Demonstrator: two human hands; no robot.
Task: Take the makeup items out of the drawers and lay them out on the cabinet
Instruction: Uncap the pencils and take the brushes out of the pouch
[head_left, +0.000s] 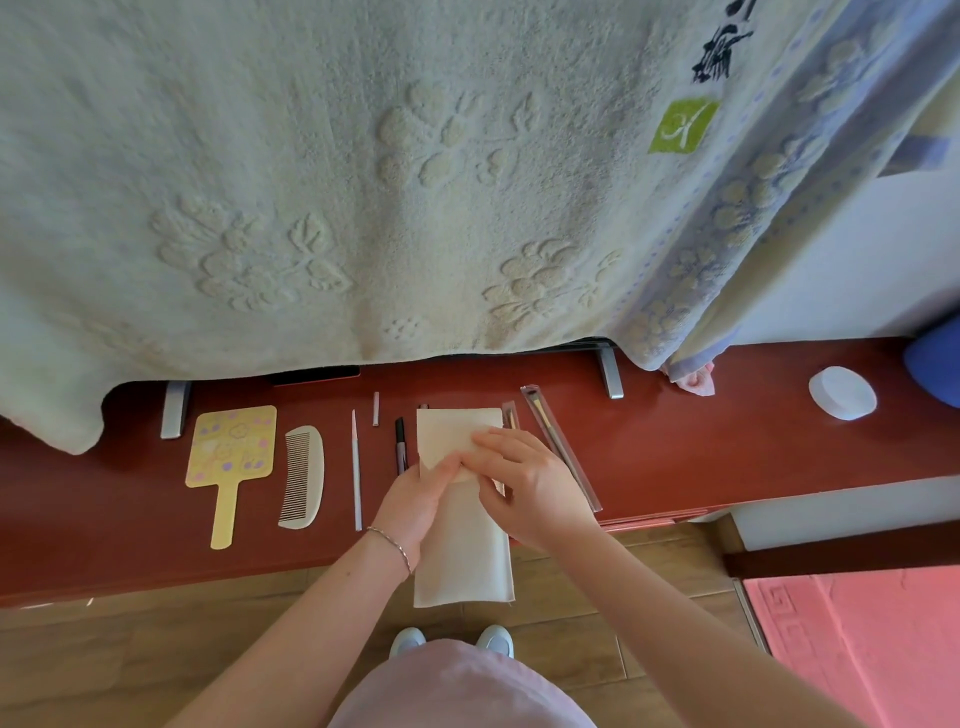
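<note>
both hands (470, 475) pinching one cream pouch (462, 540) overhanging the surface (701, 457) front edge; open room at 3 o'clock; one mirror (231, 452), one comb (304, 475) at 9.

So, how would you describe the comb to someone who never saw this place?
Look on the red cabinet top, below the hanging towel. Left of the hands lies a yellow hand mirror; the comb is beside it on the right. It is pale, curved, with fine teeth.

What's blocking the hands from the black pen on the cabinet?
Nothing visible. The black pen lies uncovered just left of the cream cloth pouch, beside the left hand. Both hands, the right hand too, are busy on the pouch.
</note>
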